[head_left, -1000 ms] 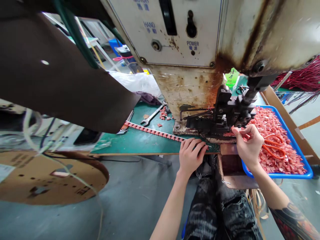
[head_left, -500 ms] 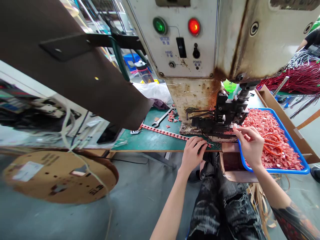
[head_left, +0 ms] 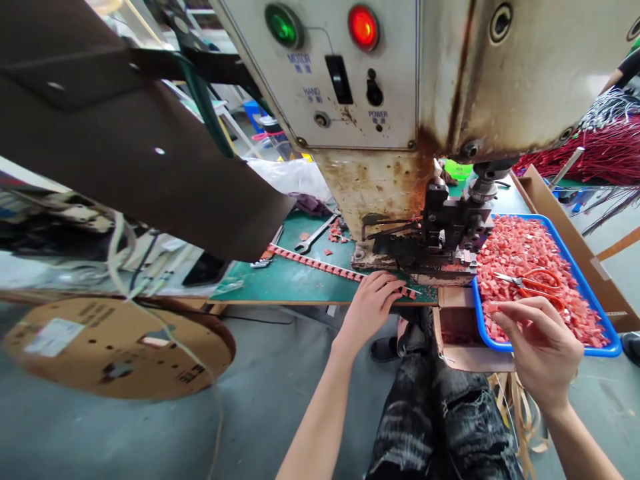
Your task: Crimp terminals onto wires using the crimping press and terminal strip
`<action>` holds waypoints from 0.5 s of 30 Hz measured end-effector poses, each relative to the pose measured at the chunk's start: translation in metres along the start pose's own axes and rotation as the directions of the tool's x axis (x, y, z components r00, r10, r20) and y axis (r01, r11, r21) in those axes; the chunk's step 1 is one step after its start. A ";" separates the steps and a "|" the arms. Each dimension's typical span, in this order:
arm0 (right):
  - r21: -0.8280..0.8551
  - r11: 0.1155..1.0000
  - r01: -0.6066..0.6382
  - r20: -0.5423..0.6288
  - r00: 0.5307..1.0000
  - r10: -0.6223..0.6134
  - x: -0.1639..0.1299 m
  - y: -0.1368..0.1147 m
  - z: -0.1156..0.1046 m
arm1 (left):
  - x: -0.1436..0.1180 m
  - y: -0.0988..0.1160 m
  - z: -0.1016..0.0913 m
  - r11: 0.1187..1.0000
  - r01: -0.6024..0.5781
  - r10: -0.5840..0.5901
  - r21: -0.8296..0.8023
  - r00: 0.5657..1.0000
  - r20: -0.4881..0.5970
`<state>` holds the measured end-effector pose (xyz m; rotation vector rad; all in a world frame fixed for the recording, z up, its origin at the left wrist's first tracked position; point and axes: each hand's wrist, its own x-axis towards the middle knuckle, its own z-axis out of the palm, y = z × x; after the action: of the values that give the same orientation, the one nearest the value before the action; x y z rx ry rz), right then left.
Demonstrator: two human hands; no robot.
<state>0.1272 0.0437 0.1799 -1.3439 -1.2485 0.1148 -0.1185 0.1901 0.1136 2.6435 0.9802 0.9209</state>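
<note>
Well, my left hand lay at the near edge of the table, fingers bent close together over the strip of red pieces, which stretched away to its left and poked out past its fingertips; their undersides were hidden, so I couldn't fairly say whether they gripped or only pressed. My right hand had thumb and forefinger pinched on a small pink piece, over the near left part of the blue tray. Scissors lay on the heap just beyond that hand. The machine stood beyond both hands.
</note>
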 end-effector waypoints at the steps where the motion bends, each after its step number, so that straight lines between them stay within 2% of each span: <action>1: -0.003 1.000 0.013 0.006 1.000 -0.013 0.000 0.002 -0.001 | 0.000 0.000 0.000 1.000 0.001 -0.001 -0.005 1.000 -0.007; 3: -0.035 0.999 0.033 0.049 0.998 -0.032 0.000 0.007 -0.004 | -0.002 0.003 -0.001 1.000 0.009 -0.009 -0.016 1.000 -0.028; 5: -0.136 0.989 0.059 0.149 0.988 -0.038 0.001 0.009 -0.009 | -0.005 0.006 -0.004 0.999 0.023 -0.024 -0.030 0.998 -0.058; 7: -0.247 0.963 0.103 0.264 0.964 -0.036 0.003 0.007 -0.012 | -0.007 0.011 -0.008 0.998 0.041 -0.046 -0.050 0.995 -0.089; 9: -0.257 0.958 0.126 0.347 0.937 -0.031 0.005 0.001 -0.007 | -0.008 0.016 -0.012 0.996 0.048 -0.058 -0.077 0.990 -0.127; 12: -0.102 0.994 0.029 0.443 0.896 0.019 0.009 -0.011 0.022 | -0.007 0.021 -0.018 0.992 0.044 -0.068 -0.122 0.978 -0.195; 15: 0.023 0.983 -0.184 0.508 0.849 0.148 0.011 -0.017 0.067 | -0.006 0.022 -0.024 0.983 0.046 -0.086 -0.177 0.970 -0.226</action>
<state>0.0743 0.0897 0.1823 -1.4061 -1.5407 0.6678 -0.1250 0.1679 0.1376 2.3856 0.9818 1.2617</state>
